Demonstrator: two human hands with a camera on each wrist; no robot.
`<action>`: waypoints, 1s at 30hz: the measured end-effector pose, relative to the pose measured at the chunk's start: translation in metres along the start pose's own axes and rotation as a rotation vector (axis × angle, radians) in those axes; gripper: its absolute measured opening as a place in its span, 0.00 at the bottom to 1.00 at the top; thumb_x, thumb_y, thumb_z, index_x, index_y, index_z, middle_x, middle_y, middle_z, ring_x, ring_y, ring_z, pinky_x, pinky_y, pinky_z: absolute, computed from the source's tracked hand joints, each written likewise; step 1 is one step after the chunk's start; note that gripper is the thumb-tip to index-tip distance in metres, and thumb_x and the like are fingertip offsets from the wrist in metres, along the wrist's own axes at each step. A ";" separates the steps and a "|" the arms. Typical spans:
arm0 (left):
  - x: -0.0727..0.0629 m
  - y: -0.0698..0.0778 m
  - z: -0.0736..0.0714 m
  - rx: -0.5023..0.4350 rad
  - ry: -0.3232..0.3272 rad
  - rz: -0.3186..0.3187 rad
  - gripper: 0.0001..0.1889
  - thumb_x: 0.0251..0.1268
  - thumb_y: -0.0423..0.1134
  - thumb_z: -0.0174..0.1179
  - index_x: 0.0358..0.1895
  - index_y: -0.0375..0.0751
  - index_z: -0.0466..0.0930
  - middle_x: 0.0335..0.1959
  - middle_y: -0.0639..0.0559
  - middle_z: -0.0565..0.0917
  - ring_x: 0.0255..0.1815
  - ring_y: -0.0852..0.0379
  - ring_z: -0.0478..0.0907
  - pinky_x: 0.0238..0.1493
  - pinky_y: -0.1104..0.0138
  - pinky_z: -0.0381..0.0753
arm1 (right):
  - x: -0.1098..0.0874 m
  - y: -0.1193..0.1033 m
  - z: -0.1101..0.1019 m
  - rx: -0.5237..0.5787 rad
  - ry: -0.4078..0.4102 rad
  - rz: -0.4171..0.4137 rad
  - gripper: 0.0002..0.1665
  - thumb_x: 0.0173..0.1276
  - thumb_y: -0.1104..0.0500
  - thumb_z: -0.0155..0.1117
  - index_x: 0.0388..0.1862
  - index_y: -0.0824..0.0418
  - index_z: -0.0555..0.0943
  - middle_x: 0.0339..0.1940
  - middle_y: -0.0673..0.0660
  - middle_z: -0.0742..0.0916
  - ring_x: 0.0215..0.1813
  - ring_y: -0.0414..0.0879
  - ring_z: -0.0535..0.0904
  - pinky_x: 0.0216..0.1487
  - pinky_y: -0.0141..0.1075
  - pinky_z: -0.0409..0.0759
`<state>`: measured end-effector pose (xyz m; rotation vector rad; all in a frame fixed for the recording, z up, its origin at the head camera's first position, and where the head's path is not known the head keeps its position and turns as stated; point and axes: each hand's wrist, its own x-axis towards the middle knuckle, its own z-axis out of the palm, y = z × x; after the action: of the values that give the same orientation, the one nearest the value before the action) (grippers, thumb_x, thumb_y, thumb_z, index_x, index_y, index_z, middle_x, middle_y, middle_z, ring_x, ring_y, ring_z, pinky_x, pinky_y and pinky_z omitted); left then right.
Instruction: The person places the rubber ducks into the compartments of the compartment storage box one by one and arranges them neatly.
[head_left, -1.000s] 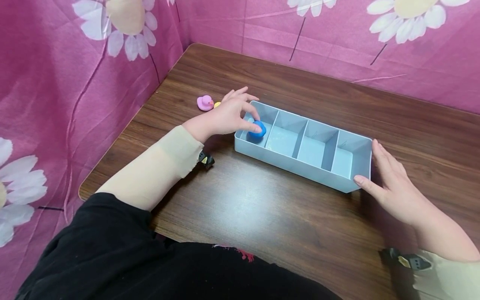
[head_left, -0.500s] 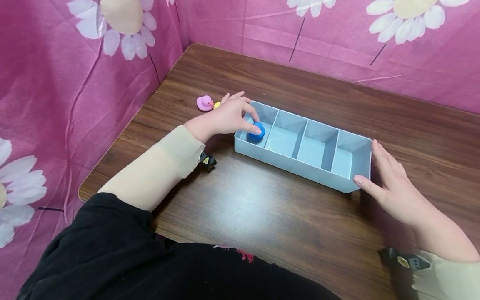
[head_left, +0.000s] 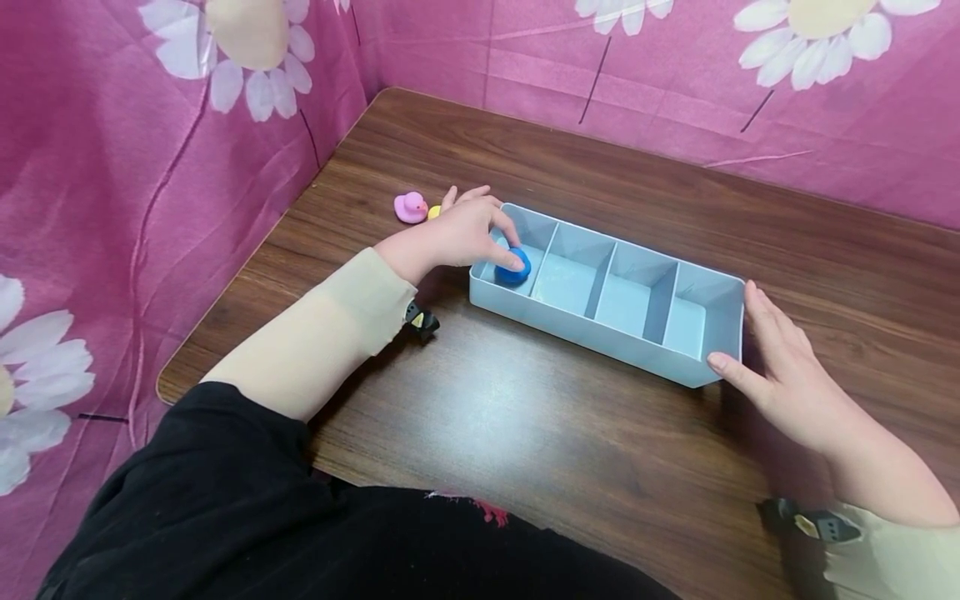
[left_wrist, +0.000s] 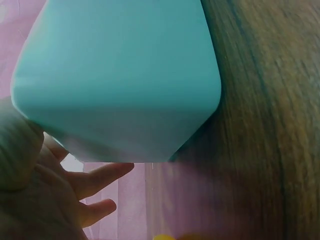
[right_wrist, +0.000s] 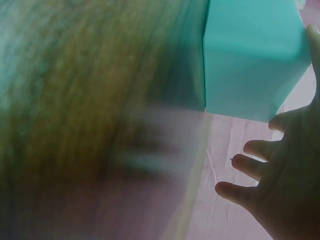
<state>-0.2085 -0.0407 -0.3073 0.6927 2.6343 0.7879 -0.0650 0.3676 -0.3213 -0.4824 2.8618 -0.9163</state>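
Observation:
My left hand [head_left: 468,236] reaches over the left end of a pale blue divided box [head_left: 600,335]. Thumb and index finger pinch a rounded blue toy [head_left: 513,268] low in the leftmost compartment, and the other fingers spread outside the wall. In the left wrist view the box's outer wall [left_wrist: 120,60] hides the toy; the left hand [left_wrist: 47,195] shows below it. At the right end, my right hand [head_left: 787,371] rests against the box, thumb on the front rim, straight fingers along the end wall. The right wrist view shows those fingers [right_wrist: 250,167] spread.
A pink rubber duck [head_left: 410,207] stands on the wooden table [head_left: 480,417] left of the box. Beside it a small yellow thing [head_left: 434,212] is mostly hidden by the left hand. Pink flowered cloth [head_left: 525,58] hangs behind and left of the table.
The left hand has lowered the blue toy slightly in the leftmost compartment. Its outer fingers have drawn in a little. The box and right hand stay where they were.

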 end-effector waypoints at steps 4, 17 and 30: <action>0.001 0.001 0.001 0.008 -0.010 -0.017 0.15 0.56 0.57 0.71 0.43 0.56 0.89 0.59 0.53 0.80 0.78 0.45 0.42 0.70 0.43 0.24 | -0.001 -0.001 0.000 0.000 -0.009 0.008 0.54 0.71 0.56 0.63 0.82 0.51 0.37 0.81 0.62 0.45 0.77 0.69 0.36 0.71 0.63 0.32; 0.002 0.004 0.000 0.046 -0.020 -0.045 0.15 0.55 0.57 0.72 0.43 0.56 0.89 0.62 0.52 0.77 0.78 0.45 0.43 0.70 0.44 0.25 | -0.001 -0.003 -0.002 -0.007 -0.039 0.053 0.53 0.73 0.54 0.61 0.82 0.50 0.36 0.81 0.61 0.42 0.77 0.69 0.32 0.70 0.64 0.30; -0.001 0.006 0.000 0.042 -0.018 -0.060 0.15 0.55 0.57 0.72 0.43 0.57 0.89 0.60 0.55 0.79 0.78 0.45 0.42 0.71 0.44 0.26 | 0.000 -0.001 -0.001 -0.014 -0.030 0.040 0.54 0.72 0.54 0.62 0.82 0.50 0.36 0.81 0.63 0.43 0.77 0.70 0.34 0.70 0.64 0.31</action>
<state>-0.2059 -0.0368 -0.3040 0.6258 2.6492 0.7078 -0.0645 0.3674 -0.3197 -0.4355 2.8416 -0.8753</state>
